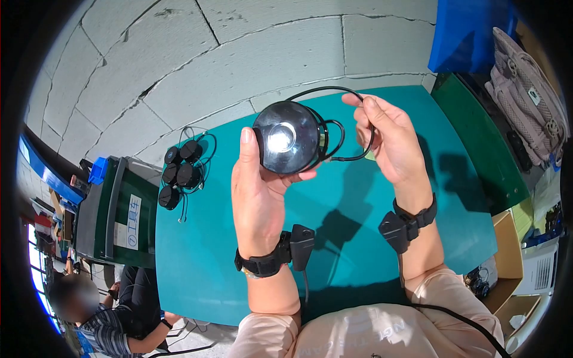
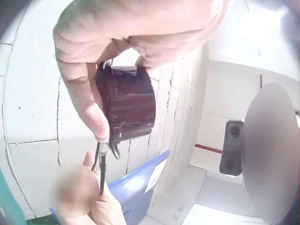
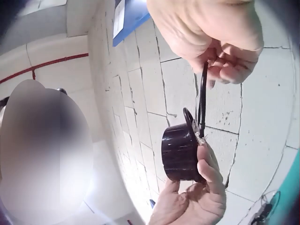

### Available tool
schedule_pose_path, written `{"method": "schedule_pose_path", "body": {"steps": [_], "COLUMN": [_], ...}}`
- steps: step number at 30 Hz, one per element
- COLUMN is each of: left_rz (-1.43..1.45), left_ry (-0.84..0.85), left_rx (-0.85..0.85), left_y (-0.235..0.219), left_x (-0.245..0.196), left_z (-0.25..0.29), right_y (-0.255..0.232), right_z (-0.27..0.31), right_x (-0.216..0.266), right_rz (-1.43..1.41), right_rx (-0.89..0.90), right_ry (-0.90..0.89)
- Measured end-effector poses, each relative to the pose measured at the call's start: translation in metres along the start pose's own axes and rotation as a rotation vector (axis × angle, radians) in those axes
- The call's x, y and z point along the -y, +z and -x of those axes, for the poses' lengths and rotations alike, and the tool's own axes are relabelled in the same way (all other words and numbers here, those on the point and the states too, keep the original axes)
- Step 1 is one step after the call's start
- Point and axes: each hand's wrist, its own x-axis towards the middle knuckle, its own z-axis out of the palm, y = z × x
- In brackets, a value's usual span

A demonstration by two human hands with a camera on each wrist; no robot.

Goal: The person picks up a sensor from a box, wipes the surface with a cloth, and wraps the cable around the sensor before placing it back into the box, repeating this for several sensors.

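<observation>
My left hand grips a glossy black round device by its edge and holds it above the table, its shiny face toward the head camera. The left wrist view shows the device side-on as a short cylinder, with fingers round one end. A thin black cable loops out from it. To the right, my right hand pinches that cable between thumb and fingers. In the right wrist view the cable runs straight from these fingers toward the device.
Several small black round units with cables lie at the left of the green table. A block wall stands behind. A green cabinet and a seated person are at left; a cardboard box is at right.
</observation>
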Motion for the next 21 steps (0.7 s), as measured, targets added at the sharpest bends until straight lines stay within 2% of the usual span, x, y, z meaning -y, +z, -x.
{"method": "schedule_pose_path", "body": {"steps": [1,5,7,8,10,11,13,14,16,21], "left_rz": [0.012,0.049,0.053,0.053,0.085,0.078,0.062,0.046,0.056,0.063], "left_ry": [-0.002,0.001,0.007,0.008,0.03,0.036,0.034,0.032,0.008,-0.014], "left_rx": [-0.007,0.012,0.036,0.036,-0.003,-0.014,-0.011,-0.008,0.006,0.023], "left_y": [0.001,-0.001,-0.002,-0.001,0.001,-0.003,-0.002,-0.002,0.0,0.001], "left_x": [-0.002,-0.001,-0.001,-0.002,-0.006,-0.005,-0.008,-0.009,-0.009,-0.008], "left_z": [0.0,0.0,0.0,0.0,0.002,0.001,0.003,0.004,0.004,0.004], "right_y": [0.003,0.014,0.017,0.016,0.009,0.005,-0.002,-0.004,-0.006,-0.006], "right_z": [0.001,0.006,0.007,0.008,0.012,0.011,0.009,0.007,0.002,0.002], "right_x": [0.001,0.001,0.002,0.006,0.02,0.021,0.018,0.016,0.01,0.008], "right_rz": [0.225,0.25,0.506,0.506,0.417,0.418,0.208,0.209,0.22,0.24], "right_rx": [-0.047,-0.03,-0.031,-0.029,0.147,0.146,0.154,0.153,0.007,-0.025], "right_ry": [-0.082,-0.082,-0.104,-0.104,0.092,0.092,0.013,0.013,-0.079,-0.114]}}
